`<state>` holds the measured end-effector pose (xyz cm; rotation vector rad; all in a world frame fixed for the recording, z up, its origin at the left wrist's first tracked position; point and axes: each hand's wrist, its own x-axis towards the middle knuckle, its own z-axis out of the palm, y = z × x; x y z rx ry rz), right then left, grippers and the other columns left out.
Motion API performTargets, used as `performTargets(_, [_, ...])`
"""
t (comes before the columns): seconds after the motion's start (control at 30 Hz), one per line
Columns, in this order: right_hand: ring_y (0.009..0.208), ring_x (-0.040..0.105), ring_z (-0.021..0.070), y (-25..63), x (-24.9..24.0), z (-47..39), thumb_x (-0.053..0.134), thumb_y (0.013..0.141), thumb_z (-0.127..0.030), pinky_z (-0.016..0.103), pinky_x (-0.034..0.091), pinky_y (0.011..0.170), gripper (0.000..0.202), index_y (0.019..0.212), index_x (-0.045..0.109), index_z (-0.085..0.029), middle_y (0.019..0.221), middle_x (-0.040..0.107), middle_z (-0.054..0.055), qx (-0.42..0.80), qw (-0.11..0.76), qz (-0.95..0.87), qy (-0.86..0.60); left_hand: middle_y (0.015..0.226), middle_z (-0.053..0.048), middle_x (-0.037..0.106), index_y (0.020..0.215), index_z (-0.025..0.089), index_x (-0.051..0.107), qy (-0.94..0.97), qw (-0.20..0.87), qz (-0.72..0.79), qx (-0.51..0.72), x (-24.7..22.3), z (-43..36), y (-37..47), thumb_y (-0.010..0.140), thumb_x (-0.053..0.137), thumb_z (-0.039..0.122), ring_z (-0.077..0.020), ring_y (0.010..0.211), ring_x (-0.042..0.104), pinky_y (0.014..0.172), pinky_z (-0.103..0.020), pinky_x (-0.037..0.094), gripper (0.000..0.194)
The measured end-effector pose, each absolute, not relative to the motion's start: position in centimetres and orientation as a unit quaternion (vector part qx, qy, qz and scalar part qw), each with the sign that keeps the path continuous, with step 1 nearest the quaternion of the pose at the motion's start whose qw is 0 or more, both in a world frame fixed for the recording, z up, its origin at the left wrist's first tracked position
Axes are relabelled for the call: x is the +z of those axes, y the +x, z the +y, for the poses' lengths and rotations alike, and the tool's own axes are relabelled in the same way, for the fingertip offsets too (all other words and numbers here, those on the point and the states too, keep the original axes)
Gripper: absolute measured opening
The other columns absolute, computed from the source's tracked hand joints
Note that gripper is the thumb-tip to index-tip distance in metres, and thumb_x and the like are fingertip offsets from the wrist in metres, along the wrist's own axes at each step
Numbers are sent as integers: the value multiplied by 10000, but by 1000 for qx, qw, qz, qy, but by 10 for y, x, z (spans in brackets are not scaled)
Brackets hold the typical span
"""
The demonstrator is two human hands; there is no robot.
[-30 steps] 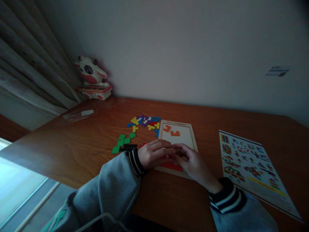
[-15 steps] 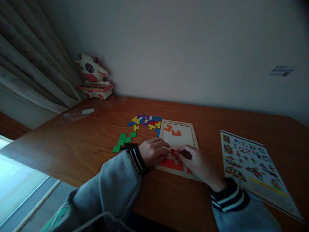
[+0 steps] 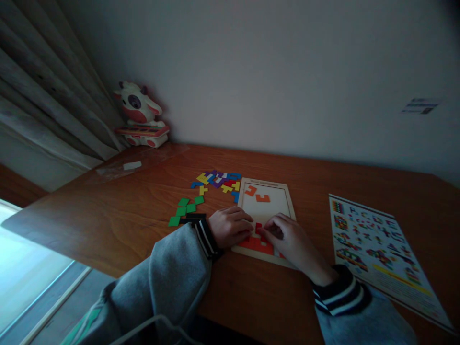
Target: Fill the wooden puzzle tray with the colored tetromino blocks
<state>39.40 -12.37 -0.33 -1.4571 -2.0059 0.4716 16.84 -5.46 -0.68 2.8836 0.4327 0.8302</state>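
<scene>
The right hand (image 3: pixel 287 237) holds a narrow pinch: thumb and forefinger are closed on a small dark-red flat piece (image 3: pixel 258 227). The piece is located at the fingertips, over the near half of a shallow rectangular tray with a pale wooden rim (image 3: pixel 264 182). Whether the piece touches the tray floor cannot be determined.

The left hand (image 3: pixel 230 225) lies just left of the grip, palm down, fingers loosely bent over the tray's left edge; whether it holds anything underneath cannot be determined.

Directly below the grip, on the near side, orange-red flat pieces (image 3: pixel 256 244) lie along the tray's near end. Beyond the grip, two orange U-shaped flat pieces (image 3: pixel 263 198) lie at the tray's far end.

Left of the grip, past the left hand, are black flat strips (image 3: pixel 196 216) and green square-looking flat pieces (image 3: pixel 181 211). Farther beyond and left lies a multicoloured pile of flat pieces (image 3: pixel 217 180). Well right of the grip lies a white printed sheet with coloured figures (image 3: pixel 381 261).
</scene>
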Motion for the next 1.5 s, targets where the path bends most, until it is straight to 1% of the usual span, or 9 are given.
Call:
performTargets(0.37, [699, 583, 183, 392, 3, -125, 522, 955, -415, 309, 464, 617, 286, 762, 600, -219, 784, 600, 37, 193, 294, -754, -554, 1042, -73, 712, 974, 192, 698, 950, 56, 148, 269, -10, -55, 169, 942, 542, 304, -182, 923, 637, 836, -306, 529, 194])
performTargets(0.63, [746, 602, 186, 391, 3, -124, 531, 951, -345, 315, 465, 679, 233, 784, 612, -204, 804, 614, 35, 193, 294, -747, -565, 1047, -67, 710, 982, 183, 689, 945, 62, 155, 282, -1, -56, 168, 944, 526, 259, -193, 941, 625, 870, -329, 525, 184])
performTargets(0.9, [747, 659, 178, 397, 3, -117, 530, 948, -372, 315, 521, 694, 188, 913, 621, -211, 852, 670, 38, 218, 287, -726, -586, 1096, -93, 689, 1089, 171, 660, 925, 19, 257, 280, 10, -45, 154, 911, 499, 182, -215, 973, 623, 882, -365, 529, 240])
performTargets(0.97, [789, 674, 192, 398, 4, -111, 539, 941, -365, 338, 538, 728, 176, 959, 619, -209, 907, 680, 55, 188, 271, -737, -590, 1095, -89, 687, 1105, 177, 656, 942, 29, 226, 246, 15, -37, 141, 884, 536, 208, -218, 975, 625, 881, -360, 528, 254])
performTargets(1.1, [995, 657, 272, 395, 4, -96, 552, 926, -354, 446, 535, 875, 233, 1061, 640, -185, 1097, 660, 128, 69, 246, -773, -581, 1080, -76, 695, 1102, 200, 666, 958, 65, 199, 198, 25, -24, 112, 818, 620, 267, -225, 977, 644, 864, -339, 523, 295])
performTargets(1.17, [1132, 613, 301, 393, 2, -91, 533, 939, -345, 494, 494, 976, 302, 1166, 627, -169, 1218, 638, 155, 32, 238, -790, -564, 1003, -69, 716, 1093, 207, 679, 958, 85, 206, 183, 25, -19, 101, 806, 644, 295, -214, 919, 664, 831, -318, 525, 302])
performTargets(1.3, [1337, 482, 288, 391, -6, -86, 489, 970, -337, 513, 392, 1107, 426, 1353, 532, -158, 1416, 546, 159, 34, 221, -816, -532, 889, -51, 744, 1053, 229, 716, 955, 116, 202, 182, 15, -12, 93, 824, 652, 350, -184, 828, 686, 785, -273, 531, 267])
performTargets(1.4, [1315, 510, 284, 393, -8, -88, 497, 969, -342, 522, 399, 1099, 404, 1334, 556, -180, 1386, 582, 140, 56, 225, -817, -528, 932, -54, 755, 1063, 221, 718, 953, 118, 205, 191, 8, -8, 96, 838, 625, 297, -180, 845, 694, 795, -265, 534, 255])
performTargets(1.5, [1161, 631, 249, 397, -4, -94, 507, 966, -335, 455, 496, 1009, 304, 1211, 635, -208, 1244, 680, 108, 97, 259, -805, -524, 971, -54, 755, 1086, 212, 708, 953, 112, 216, 180, 5, -7, 101, 832, 602, 234, -182, 862, 700, 795, -263, 537, 276])
